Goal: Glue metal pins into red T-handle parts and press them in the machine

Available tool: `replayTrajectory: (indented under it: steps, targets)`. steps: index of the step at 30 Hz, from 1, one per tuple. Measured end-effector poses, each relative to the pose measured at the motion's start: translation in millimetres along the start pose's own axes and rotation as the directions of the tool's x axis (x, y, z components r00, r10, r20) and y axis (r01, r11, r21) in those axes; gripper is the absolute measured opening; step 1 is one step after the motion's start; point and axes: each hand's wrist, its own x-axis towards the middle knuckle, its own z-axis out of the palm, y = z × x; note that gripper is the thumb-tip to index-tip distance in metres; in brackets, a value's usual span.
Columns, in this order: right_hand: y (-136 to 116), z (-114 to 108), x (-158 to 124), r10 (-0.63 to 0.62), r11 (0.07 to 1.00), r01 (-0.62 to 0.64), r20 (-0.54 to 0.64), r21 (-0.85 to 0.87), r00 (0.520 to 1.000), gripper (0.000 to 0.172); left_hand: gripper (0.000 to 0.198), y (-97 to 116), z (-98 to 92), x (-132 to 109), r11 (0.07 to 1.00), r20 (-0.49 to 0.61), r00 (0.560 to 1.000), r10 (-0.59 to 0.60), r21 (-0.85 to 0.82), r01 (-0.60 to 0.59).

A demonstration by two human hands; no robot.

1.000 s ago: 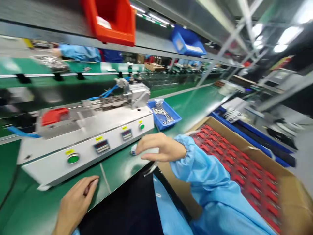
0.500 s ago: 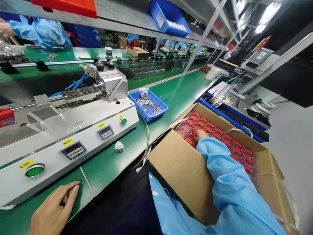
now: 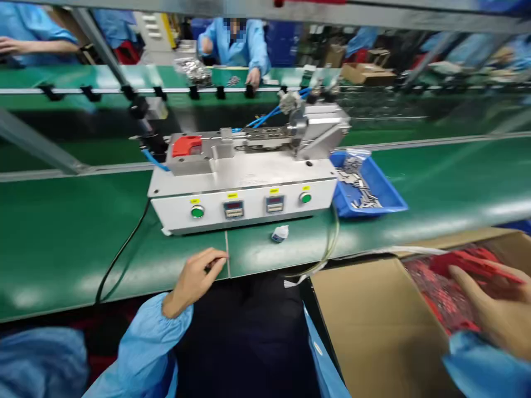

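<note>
**Red part (image 3: 477,265) gripped in right hand (image 3: 504,312) over open carton (image 3: 373,320); machine's labels too soft to read**

The right hand's fingers were closed on the red part, holding it just above the carton, where more red pieces (image 3: 435,290) lay in a blurred mass. The left hand (image 3: 194,281) rested at the near edge of the green counter (image 3: 62,237), its fingers loosely curled; whether anything sat between thumb and forefinger could not be told.

Behind the left hand stood a white and silver machine (image 3: 249,174). Four yellow labels (image 3: 232,195) ran along its front, one over each control, but their lettering could not be made out. Beneath them, from left to right, came a green button (image 3: 198,211), two small panels (image 3: 275,204) with unreadable displays, and a second green button (image 3: 306,197). Another red piece (image 3: 186,146) sat at the left end of the machine's top.

A blue tray (image 3: 392,193) of small metal pieces (image 3: 365,196) stood just beside the machine's right end, with a clear bag (image 3: 357,158) at its back. A small white-and-blue item (image 3: 280,233) lay in front of the machine, its markings illegible. Across the way, a co-worker (image 3: 238,47) in blue had one hand lowered to the far worktop (image 3: 136,74).
</note>
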Motion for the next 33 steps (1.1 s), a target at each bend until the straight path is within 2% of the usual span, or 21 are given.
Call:
replayTrajectory:
  steps: [1,2,4,5,7,8,9,10,12,13,14,15,17,19,21,25,29,30,33]
  targets:
    - [-22,9,-13,-0.06,0.985,0.043,0.098,0.169,0.993,0.038,0.03,7,5.9,0,0.999,0.016,1.0,-0.014,-0.038,0.014]
    - [-47,20,-28,-0.182,0.946,0.112,0.214,0.303,0.96,0.034,0.029,14,12.2,0,0.995,0.039,0.999,-0.01,-0.102,0.014]
    - [-100,45,-61,-0.418,0.811,0.153,0.377,0.565,0.826,0.021,0.029,30,23.9,1,0.969,0.115,0.992,0.044,-0.245,-0.015]
    - [-125,58,-77,-0.504,0.757,0.126,0.452,0.641,0.736,0.015,0.034,37,28.3,3,0.95,0.151,0.985,0.086,-0.311,-0.035]
    - [-165,83,-104,-0.638,0.65,0.073,0.491,0.756,0.594,0.012,0.046,47,32.6,6,0.922,0.188,0.974,0.125,-0.385,-0.044]
    - [-179,94,-114,-0.669,0.619,0.045,0.496,0.784,0.554,0.013,0.047,49,32.2,7,0.915,0.188,0.976,0.108,-0.402,-0.024]
    - [-187,104,-121,-0.684,0.598,0.032,0.489,0.801,0.541,0.013,0.044,49,30.5,7,0.912,0.181,0.981,0.065,-0.41,0.015]
    - [-192,113,-126,-0.669,0.593,0.029,0.473,0.804,0.574,0.012,0.038,46,27.8,7,0.908,0.167,0.986,0.002,-0.414,0.068]
    - [-189,130,-129,-0.538,0.623,0.05,0.381,0.781,0.752,0.007,0.031,35,21.3,6,0.883,0.136,0.98,-0.146,-0.428,0.192]
    - [-184,139,-128,-0.438,0.651,0.05,0.321,0.758,0.839,0.014,0.031,27,18.6,5,0.861,0.125,0.969,-0.213,-0.446,0.247]
    - [-178,147,-127,-0.34,0.681,0.035,0.274,0.732,0.9,0.025,0.033,20,16.8,4,0.832,0.113,0.956,-0.271,-0.471,0.292]
    - [-173,156,-125,-0.273,0.709,0.009,0.262,0.705,0.926,0.036,0.035,13,15.9,4,0.802,0.105,0.944,-0.313,-0.503,0.322]
    - [-164,173,-122,-0.249,0.754,-0.045,0.349,0.655,0.904,0.045,0.039,3,16.6,5,0.748,0.109,0.93,-0.351,-0.565,0.348]
    - [-159,188,-122,-0.269,0.774,-0.094,0.459,0.626,0.847,0.037,0.04,-2,18.6,7,0.72,0.117,0.927,-0.355,-0.599,0.351]
    - [-159,196,-125,-0.276,0.755,-0.149,0.516,0.639,0.811,0.031,0.039,-4,19.9,7,0.712,0.117,0.927,-0.356,-0.609,0.351]
    - [-164,186,-128,-0.297,0.688,-0.246,0.574,0.683,0.763,0.032,0.038,-4,19.6,5,0.721,0.09,0.929,-0.359,-0.605,0.338]
    - [-170,167,-123,-0.352,0.651,-0.377,0.701,0.659,0.62,0.041,0.037,-3,18.6,4,0.724,0.058,0.94,-0.336,-0.623,0.297]
    - [-172,165,-122,-0.346,0.644,-0.398,0.713,0.653,0.609,0.044,0.037,-3,18.4,5,0.726,0.049,0.941,-0.335,-0.624,0.291]
    - [-175,168,-119,-0.283,0.6,-0.44,0.692,0.668,0.664,0.042,0.039,-3,17.5,5,0.746,0.043,0.941,-0.334,-0.599,0.292]
